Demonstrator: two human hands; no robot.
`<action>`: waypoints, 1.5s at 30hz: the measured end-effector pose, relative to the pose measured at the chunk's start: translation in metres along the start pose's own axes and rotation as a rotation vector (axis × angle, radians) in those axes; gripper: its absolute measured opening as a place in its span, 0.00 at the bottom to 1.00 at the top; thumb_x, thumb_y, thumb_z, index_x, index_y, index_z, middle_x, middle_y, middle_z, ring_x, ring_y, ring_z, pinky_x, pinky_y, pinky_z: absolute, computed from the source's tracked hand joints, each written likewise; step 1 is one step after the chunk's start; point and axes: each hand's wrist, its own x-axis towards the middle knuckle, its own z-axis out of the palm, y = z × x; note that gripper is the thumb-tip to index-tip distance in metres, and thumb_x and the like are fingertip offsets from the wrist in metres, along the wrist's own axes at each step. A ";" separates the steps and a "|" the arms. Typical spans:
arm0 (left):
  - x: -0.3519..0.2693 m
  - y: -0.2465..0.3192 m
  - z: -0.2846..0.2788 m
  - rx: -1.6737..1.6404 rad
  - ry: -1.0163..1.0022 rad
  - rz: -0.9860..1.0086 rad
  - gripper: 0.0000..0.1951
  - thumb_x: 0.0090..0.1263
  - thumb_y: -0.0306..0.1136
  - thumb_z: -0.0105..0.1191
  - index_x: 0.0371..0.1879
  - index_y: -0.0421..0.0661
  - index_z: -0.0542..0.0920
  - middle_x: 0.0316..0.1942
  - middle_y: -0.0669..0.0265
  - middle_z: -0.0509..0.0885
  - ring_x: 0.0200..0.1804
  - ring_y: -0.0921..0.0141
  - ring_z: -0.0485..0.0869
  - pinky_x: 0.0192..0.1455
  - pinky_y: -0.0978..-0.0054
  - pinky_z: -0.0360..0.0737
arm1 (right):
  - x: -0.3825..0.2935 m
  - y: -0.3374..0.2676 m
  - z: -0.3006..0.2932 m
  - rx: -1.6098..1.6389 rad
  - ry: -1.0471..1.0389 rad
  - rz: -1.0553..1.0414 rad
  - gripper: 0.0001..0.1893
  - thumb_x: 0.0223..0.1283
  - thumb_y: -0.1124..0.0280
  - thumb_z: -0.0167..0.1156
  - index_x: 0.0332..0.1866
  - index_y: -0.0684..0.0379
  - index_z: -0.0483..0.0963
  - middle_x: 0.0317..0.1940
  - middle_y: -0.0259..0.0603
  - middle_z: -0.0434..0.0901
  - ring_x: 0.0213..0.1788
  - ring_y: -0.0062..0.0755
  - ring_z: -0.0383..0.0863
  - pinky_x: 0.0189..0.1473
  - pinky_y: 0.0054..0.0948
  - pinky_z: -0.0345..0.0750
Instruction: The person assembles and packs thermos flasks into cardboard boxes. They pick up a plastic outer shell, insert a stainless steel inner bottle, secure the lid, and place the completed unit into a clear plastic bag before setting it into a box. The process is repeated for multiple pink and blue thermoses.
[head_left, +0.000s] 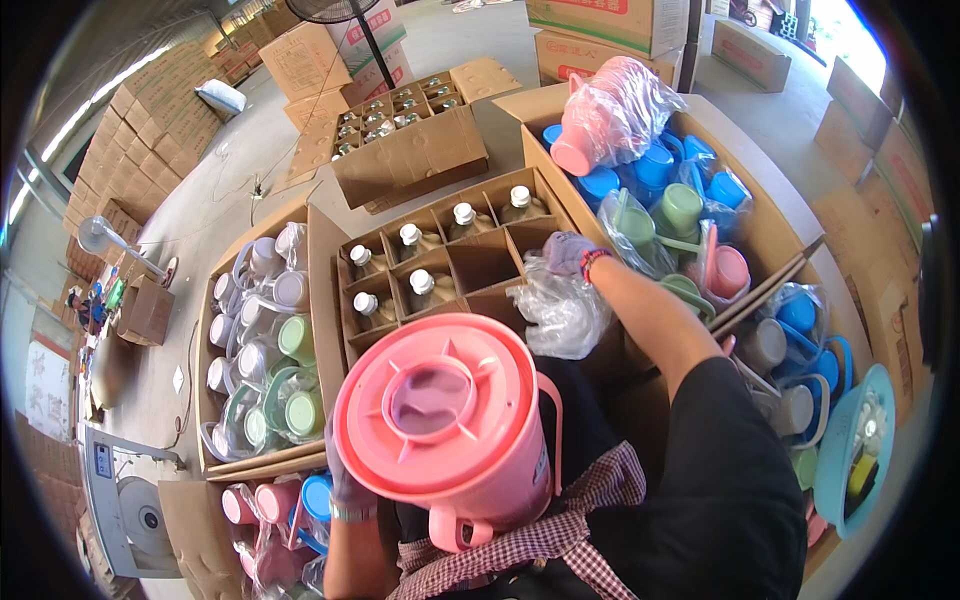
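Note:
A pink plastic jug or flask shell (450, 420) stands close before my chest, its wide round end with a central opening facing up. A handle runs down its right side. My left hand (349, 480), in a grey glove, holds it from the left, with the fingers mostly hidden behind it. Beyond the shell, my gloved right hand (566, 255) grips a crumpled clear plastic bag (562, 319). The bag hangs over the near right part of a divided carton (442, 214). White-capped bottle-like vessels (422, 281) stand in several of its cells.
To my right, a large carton (787, 195) holds blue, green and pink plastic jugs in clear bags. Left stands a carton (326, 322) of white and green jugs. A turquoise basin (829, 450) sits far right. Another divided carton (420, 165) and a fan (375, 52) are ahead.

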 end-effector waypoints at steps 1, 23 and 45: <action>0.031 0.005 0.010 0.331 -0.096 0.194 0.23 0.82 0.46 0.52 0.65 0.39 0.78 0.56 0.59 0.86 0.53 0.64 0.87 0.56 0.67 0.84 | 0.010 -0.021 0.000 0.227 0.090 0.020 0.30 0.62 0.41 0.60 0.46 0.64 0.85 0.44 0.59 0.88 0.51 0.57 0.88 0.56 0.46 0.82; -0.075 0.097 0.006 0.248 -0.198 0.323 0.15 0.64 0.28 0.69 0.46 0.37 0.82 0.42 0.60 0.88 0.45 0.66 0.88 0.52 0.68 0.84 | -0.144 -0.195 -0.057 1.524 -0.017 -0.651 0.37 0.61 0.69 0.74 0.71 0.61 0.61 0.67 0.45 0.68 0.71 0.37 0.70 0.74 0.38 0.69; -0.118 0.034 0.068 -0.067 0.100 0.402 0.16 0.65 0.25 0.57 0.53 0.41 0.77 0.44 0.67 0.82 0.38 0.75 0.83 0.40 0.78 0.82 | -0.322 -0.184 -0.056 0.773 0.484 -0.676 0.44 0.46 0.57 0.83 0.68 0.64 0.73 0.58 0.51 0.80 0.58 0.48 0.83 0.61 0.38 0.79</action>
